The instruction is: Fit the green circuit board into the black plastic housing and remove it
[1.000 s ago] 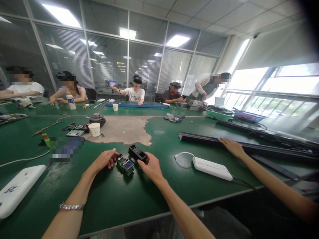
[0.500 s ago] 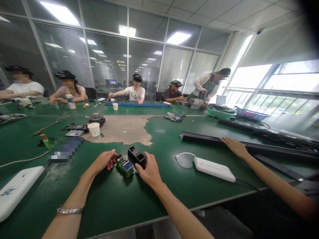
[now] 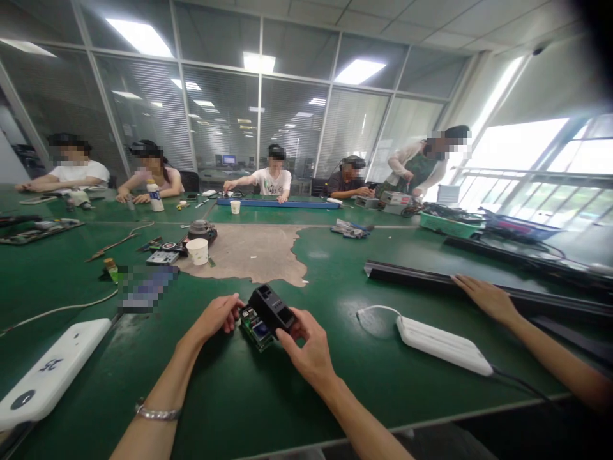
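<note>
My right hand (image 3: 309, 345) grips the black housing (image 3: 271, 308) by its 4 o'clock end, over the circuit board (image 3: 255, 330) on the surface (image 3: 239, 402). Left hand (image 3: 219, 316) half-curled at the board's 10 o'clock; can't tell if gripping. I'd brace board edges, keep housing square, avoid pressing the display (image 3: 261, 329).

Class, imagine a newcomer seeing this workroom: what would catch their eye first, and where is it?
Probably the black casing in the right hand, near the middle, partly overlapping a green circuit board with the left hand beside it. Just beyond lies a large, ragged-edged brownish patch on the green table. To the right, another person's hand rests on a long black bar.
</note>
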Action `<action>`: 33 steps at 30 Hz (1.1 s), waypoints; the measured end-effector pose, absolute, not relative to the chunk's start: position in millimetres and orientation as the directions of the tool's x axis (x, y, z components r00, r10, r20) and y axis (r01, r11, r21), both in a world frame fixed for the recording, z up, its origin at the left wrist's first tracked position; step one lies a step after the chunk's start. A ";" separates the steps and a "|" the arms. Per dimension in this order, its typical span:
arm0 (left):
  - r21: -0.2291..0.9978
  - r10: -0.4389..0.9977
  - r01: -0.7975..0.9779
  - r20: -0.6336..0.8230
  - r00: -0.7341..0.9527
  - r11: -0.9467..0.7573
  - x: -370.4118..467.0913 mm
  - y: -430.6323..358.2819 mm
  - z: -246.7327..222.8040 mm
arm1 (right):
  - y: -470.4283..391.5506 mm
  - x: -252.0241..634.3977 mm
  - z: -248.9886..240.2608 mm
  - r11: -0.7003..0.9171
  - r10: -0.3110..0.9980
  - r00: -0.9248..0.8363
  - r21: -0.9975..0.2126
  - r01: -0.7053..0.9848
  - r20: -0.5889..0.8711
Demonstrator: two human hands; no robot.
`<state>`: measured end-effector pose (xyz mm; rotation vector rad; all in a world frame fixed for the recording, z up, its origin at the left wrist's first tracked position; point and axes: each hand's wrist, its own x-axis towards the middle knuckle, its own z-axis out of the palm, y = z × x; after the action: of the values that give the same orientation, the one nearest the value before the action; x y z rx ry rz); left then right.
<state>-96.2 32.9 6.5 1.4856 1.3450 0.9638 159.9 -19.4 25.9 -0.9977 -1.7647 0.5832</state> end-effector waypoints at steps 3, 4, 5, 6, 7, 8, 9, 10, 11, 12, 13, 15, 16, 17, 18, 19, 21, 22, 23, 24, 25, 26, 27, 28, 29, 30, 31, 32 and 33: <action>0.959 0.993 0.283 -0.028 0.114 -0.005 -96.1 33.9 6.2 | -21.7 150.3 31.9 0.525 0.849 -0.153 -0.778 0.344 0.505; 0.961 0.993 0.278 -0.030 0.117 -0.004 -96.3 34.3 6.0 | -22.0 146.8 33.7 0.517 0.854 -0.146 -0.779 0.355 0.499; 0.962 0.992 0.273 -0.029 0.119 -0.004 -96.7 34.6 5.9 | -22.3 143.3 35.4 0.510 0.857 -0.145 -0.775 0.373 0.494; 0.963 0.993 0.271 -0.026 0.118 -0.007 -97.2 34.9 5.9 | -22.7 139.8 37.0 0.505 0.859 -0.147 -0.766 0.397 0.490; 0.961 0.993 0.275 -0.022 0.116 -0.010 -97.9 35.0 6.0 | -23.1 136.2 38.6 0.501 0.861 -0.154 -0.755 0.423 0.486; 0.958 0.993 0.286 -0.021 0.113 -0.012 -98.6 34.9 6.2 | -23.7 132.5 40.2 0.499 0.862 -0.162 -0.743 0.446 0.481; 0.954 0.994 0.301 -0.020 0.112 -0.015 -99.2 34.8 6.4 | -24.3 129.0 41.9 0.497 0.862 -0.171 -0.733 0.465 0.477; 0.949 0.993 0.315 -0.018 0.114 -0.019 -99.8 34.5 6.7 | -25.0 125.6 43.6 0.499 0.861 -0.181 -0.722 0.480 0.474; 0.946 0.993 0.324 -0.015 0.116 -0.023 -100.2 34.2 7.0 | -25.7 122.5 45.4 0.503 0.859 -0.193 -0.709 0.494 0.474; 0.945 0.993 0.326 -0.012 0.116 -0.027 -100.5 33.9 7.1 | -26.5 119.9 47.1 0.510 0.854 -0.207 -0.694 0.507 0.477; 0.946 0.993 0.323 -0.010 0.114 -0.028 -100.6 33.5 7.2 | -27.3 118.0 48.7 0.519 0.849 -0.222 -0.677 0.522 0.480; 0.948 0.995 0.317 -0.007 0.100 -0.025 -100.6 33.1 7.0 | -29.1 116.4 50.8 0.529 0.841 -0.246 -0.641 0.556 0.481; 0.947 0.995 0.320 -0.008 0.095 -0.023 -100.6 32.9 7.0 | -30.1 116.7 50.9 0.528 0.841 -0.252 -0.626 0.574 0.479; 0.945 0.996 0.327 -0.009 0.092 -0.022 -100.5 32.8 7.0 | -31.2 117.6 50.4 0.523 0.843 -0.255 -0.612 0.593 0.474; 0.942 0.996 0.335 -0.009 0.094 -0.023 -100.5 32.7 7.2 | -32.3 118.9 49.2 0.517 0.846 -0.257 -0.600 0.611 0.467; 0.940 0.995 0.341 -0.010 0.099 -0.024 -100.5 32.7 7.6 | -33.4 120.4 47.4 0.508 0.850 -0.259 -0.588 0.629 0.458; 0.940 0.993 0.339 -0.003 0.120 -0.038 -100.5 32.4 8.6 | -35.4 123.1 42.8 0.489 0.861 -0.265 -0.566 0.663 0.434; 0.941 0.992 0.335 0.001 0.129 -0.044 -100.5 32.3 9.1 | -36.3 124.1 40.3 0.480 0.867 -0.269 -0.556 0.679 0.419; 0.942 0.991 0.331 0.006 0.133 -0.050 -100.6 32.1 9.4 | -37.1 124.7 38.1 0.471 0.872 -0.272 -0.546 0.693 0.407; 0.942 0.991 0.330 0.010 0.137 -0.055 -100.6 32.1 9.5 | -37.9 125.1 36.2 0.464 0.875 -0.274 -0.536 0.705 0.398; 0.941 0.991 0.334 0.013 0.135 -0.058 -100.7 32.1 9.3 | -38.6 125.3 34.7 0.461 0.877 -0.275 -0.530 0.712 0.394; 0.939 0.991 0.339 0.012 0.133 -0.057 -100.8 32.2 8.8 | -39.3 125.3 33.6 0.461 0.877 -0.277 -0.528 0.713 0.392; 0.937 0.991 0.346 0.009 0.132 -0.054 -100.9 32.4 8.0 | -39.8 125.3 32.9 0.462 0.877 -0.278 -0.529 0.711 0.393; 0.935 0.991 0.351 0.007 0.131 -0.053 -101.0 32.6 6.9 | -40.4 125.3 32.5 0.464 0.876 -0.277 -0.534 0.707 0.393; 0.934 0.991 0.354 0.005 0.131 -0.051 -101.1 32.9 5.8 | -40.8 125.3 32.3 0.464 0.877 -0.277 -0.541 0.701 0.393; 0.933 0.991 0.356 0.004 0.131 -0.051 -101.2 33.2 4.6 | -41.1 125.2 32.5 0.465 0.877 -0.276 -0.549 0.694 0.395; 0.932 0.992 0.358 0.005 0.128 -0.051 -101.3 33.4 3.5 | -41.3 124.9 33.2 0.469 0.874 -0.273 -0.557 0.686 0.401; 0.932 0.992 0.359 0.004 0.125 -0.049 -101.5 33.5 2.6 | -41.3 124.5 34.4 0.477 0.870 -0.270 -0.564 0.674 0.413; 0.931 0.993 0.361 0.002 0.118 -0.044 -101.7 33.5 2.0 | -41.2 124.1 36.4 0.487 0.864 -0.266 -0.573 0.659 0.428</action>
<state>-101.7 33.5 2.0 1.5473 1.3732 0.9395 124.1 -41.2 36.4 -1.2530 -2.0166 0.3647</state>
